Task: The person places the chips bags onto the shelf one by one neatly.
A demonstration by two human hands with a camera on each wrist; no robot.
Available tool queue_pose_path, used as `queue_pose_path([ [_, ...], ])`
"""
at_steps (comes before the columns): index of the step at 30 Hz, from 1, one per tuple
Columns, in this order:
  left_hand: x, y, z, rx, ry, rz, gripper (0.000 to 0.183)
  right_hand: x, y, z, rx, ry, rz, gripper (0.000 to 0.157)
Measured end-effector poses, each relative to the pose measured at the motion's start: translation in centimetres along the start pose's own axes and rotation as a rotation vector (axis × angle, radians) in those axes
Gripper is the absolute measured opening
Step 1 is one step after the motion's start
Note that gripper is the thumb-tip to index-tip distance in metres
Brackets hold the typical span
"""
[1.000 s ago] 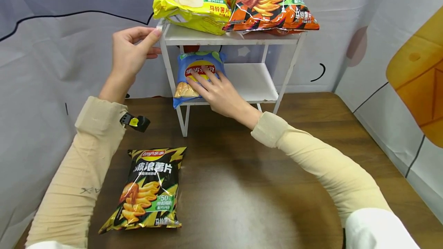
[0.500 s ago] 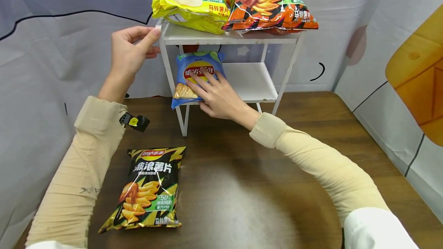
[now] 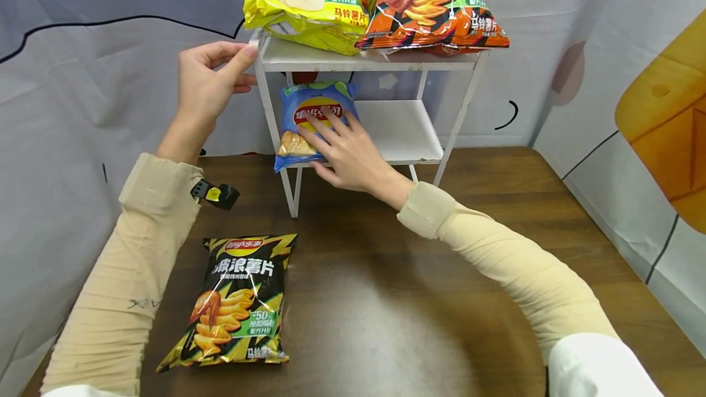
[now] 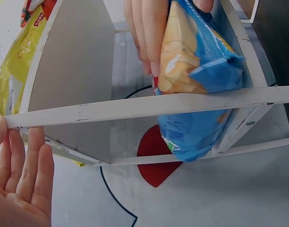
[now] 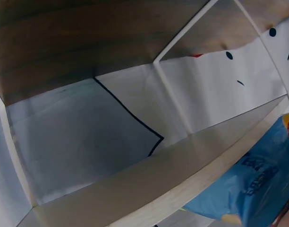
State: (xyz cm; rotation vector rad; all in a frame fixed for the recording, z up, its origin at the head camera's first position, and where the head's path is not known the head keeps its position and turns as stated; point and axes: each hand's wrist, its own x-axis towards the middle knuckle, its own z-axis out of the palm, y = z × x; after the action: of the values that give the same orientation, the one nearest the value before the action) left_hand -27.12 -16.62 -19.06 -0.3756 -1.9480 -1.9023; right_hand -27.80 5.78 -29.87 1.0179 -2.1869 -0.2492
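Observation:
My left hand (image 3: 212, 78) pinches the upper left front corner of the white two-tier rack (image 3: 369, 66). In the left wrist view its thumb lies on one side of the post, its fingers on the other. On the lower shelf, a blue bag of potato chips (image 3: 295, 106) leans at the left end, its printed logo upside down. My right hand (image 3: 355, 155) rests on the bag's front with fingers spread and fairly straight; its thumb sits lower, near the shelf's front edge. The right wrist view catches part of the blue bag (image 5: 243, 184), but not the hand.
A yellow chip bag (image 3: 306, 8) and an orange-and-black chip bag (image 3: 432, 11) lie on the top shelf. A black chip bag (image 3: 237, 299) lies at the left on the wooden table (image 3: 397, 311). Patterned cloth (image 3: 127, 97) hangs behind the rack.
My right thumb has moved out to the left, below the shelf's front edge. The blue chip bag has shifted very slightly left. My left hand stays in place.

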Motion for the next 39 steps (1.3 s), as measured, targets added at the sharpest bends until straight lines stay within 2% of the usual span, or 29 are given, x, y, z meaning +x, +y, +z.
queue_pose_path([
  [7,0.0,0.1,0.1,-0.005,-0.002,0.005,0.006,-0.5,-1.4,-1.0,-0.045,0.103,0.044,0.059],
  [13,-0.1,0.1,-0.1,-0.002,-0.005,0.016,0.006,-0.9,-3.8,-3.2,0.006,0.148,0.113,0.057],
  [18,-0.1,0.1,-0.1,-0.009,-0.008,0.023,0.007,-1.4,-5.4,-4.9,0.029,0.176,0.114,0.055],
  [26,-0.1,0.1,0.1,0.008,-0.002,0.026,0.009,-3.2,-7.7,-6.8,0.089,0.194,0.153,0.05],
  [35,-0.1,0.0,0.0,0.017,-0.003,0.026,0.014,-4.9,-11.0,-8.1,0.116,0.168,0.143,0.047],
  [39,-0.2,0.0,0.0,0.007,0.001,0.019,0.013,-5.5,-12.5,-8.6,0.163,0.143,0.11,0.044],
])
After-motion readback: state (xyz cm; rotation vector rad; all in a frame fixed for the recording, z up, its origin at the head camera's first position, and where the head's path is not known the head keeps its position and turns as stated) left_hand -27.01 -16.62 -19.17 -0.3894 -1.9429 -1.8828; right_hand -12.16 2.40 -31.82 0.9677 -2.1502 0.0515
